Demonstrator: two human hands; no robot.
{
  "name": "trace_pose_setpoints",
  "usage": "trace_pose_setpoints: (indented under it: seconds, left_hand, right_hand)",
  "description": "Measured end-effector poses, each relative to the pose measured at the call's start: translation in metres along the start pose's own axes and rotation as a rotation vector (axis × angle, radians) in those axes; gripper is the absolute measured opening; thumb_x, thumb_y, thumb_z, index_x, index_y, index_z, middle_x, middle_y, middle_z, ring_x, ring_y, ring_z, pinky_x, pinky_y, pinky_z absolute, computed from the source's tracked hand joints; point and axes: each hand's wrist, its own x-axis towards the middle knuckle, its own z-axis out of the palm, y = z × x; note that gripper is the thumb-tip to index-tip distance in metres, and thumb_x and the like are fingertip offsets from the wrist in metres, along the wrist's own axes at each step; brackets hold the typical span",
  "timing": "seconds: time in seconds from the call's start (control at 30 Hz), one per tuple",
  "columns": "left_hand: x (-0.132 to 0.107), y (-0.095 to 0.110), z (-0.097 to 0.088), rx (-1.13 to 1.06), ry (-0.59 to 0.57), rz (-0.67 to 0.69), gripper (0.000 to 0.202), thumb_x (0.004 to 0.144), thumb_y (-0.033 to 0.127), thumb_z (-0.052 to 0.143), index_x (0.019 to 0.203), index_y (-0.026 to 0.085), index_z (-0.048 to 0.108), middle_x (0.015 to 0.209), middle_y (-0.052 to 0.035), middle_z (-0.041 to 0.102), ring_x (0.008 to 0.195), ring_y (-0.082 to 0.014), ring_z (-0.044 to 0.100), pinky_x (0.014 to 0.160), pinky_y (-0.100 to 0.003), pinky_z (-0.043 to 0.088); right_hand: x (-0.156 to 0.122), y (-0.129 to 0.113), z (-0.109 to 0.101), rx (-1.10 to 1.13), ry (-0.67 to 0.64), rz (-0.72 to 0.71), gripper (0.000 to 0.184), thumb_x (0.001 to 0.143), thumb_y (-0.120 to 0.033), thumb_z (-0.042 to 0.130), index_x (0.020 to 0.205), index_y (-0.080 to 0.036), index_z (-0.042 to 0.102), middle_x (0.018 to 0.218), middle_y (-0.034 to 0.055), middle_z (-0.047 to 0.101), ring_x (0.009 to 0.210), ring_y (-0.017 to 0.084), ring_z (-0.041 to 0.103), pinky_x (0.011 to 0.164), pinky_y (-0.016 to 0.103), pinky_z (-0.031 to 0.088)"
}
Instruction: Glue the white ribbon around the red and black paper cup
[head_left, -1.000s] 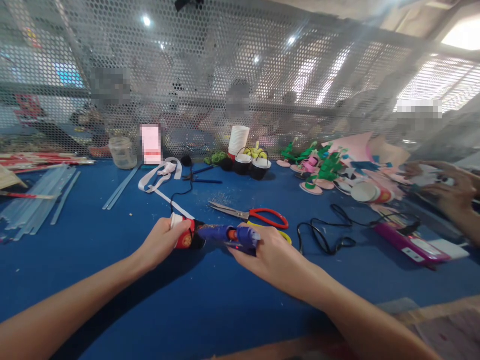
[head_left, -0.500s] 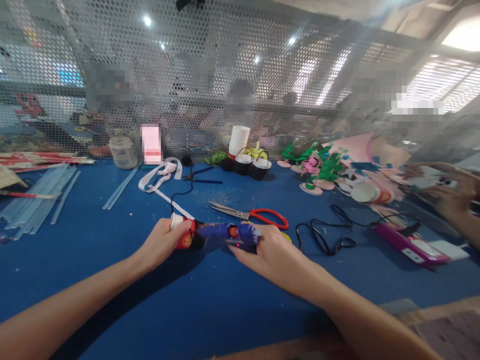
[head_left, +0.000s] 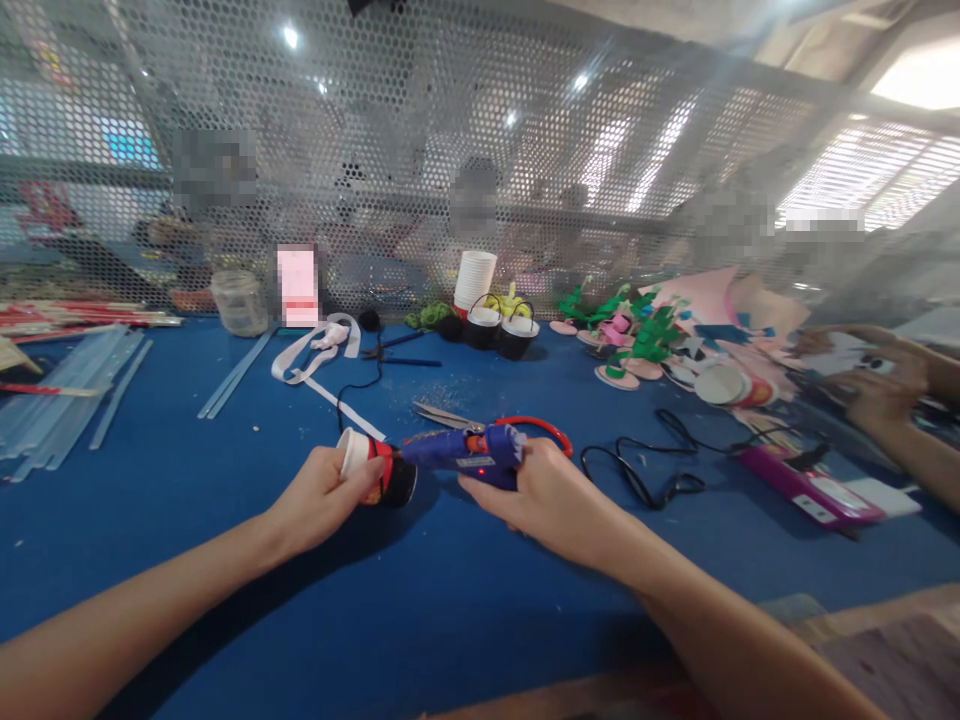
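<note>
My left hand (head_left: 321, 497) is closed round a small paper cup (head_left: 373, 474) lying on its side, red and white with a black base. My right hand (head_left: 550, 493) grips a blue glue gun (head_left: 465, 452) whose nozzle points at the cup's black end. Both are held just above the blue table (head_left: 420, 600). A black cord (head_left: 352, 392) runs back from the cup area. Red-handled scissors (head_left: 517, 425) lie just behind the glue gun, partly hidden by it.
Clear glue sticks (head_left: 67, 400) lie at far left. A white ribbon (head_left: 315, 350), stacked white cups (head_left: 475, 280) and black cup baskets (head_left: 499, 332) sit at the back. Green and pink craft pieces (head_left: 645, 340), a cable (head_left: 652, 470) and a pink device (head_left: 795, 480) are right. Another person's hands (head_left: 885, 385) work at far right.
Both hands have lifted the cup and glue gun slightly off the table, and the gun now covers part of the scissors.
</note>
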Motion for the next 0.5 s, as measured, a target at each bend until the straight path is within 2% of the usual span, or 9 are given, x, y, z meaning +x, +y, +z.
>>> trace_pose_setpoints:
  seconds: [0.33,0.5]
  left_hand:
    - [-0.0001,0.0000,0.0001,0.012,-0.012,0.020,0.036,0.074,0.041,0.037,0.047,0.017,0.035,0.049,0.0043,0.031,0.046,-0.0076,0.026,0.043,-0.020,0.023]
    - [-0.0003,-0.0005,0.0006,0.052,-0.010,0.051,0.035,0.074,0.037,0.038,0.045,0.017,0.034,0.047,0.0052,0.027,0.044,-0.0069,0.022,0.041,-0.020,0.019]
  right_hand:
    - [-0.0011,-0.0047,-0.0032,0.032,0.000,0.049,0.021,0.067,-0.029,0.050,0.050,-0.018,0.042,0.034,-0.0053,0.043,0.030,0.006,0.038,0.031,0.018,0.029]
    - [-0.0022,-0.0060,-0.0062,0.019,-0.061,0.141,0.025,0.066,-0.031,0.051,0.047,-0.019,0.040,0.032,-0.0048,0.042,0.027,0.006,0.038,0.027,0.017,0.028]
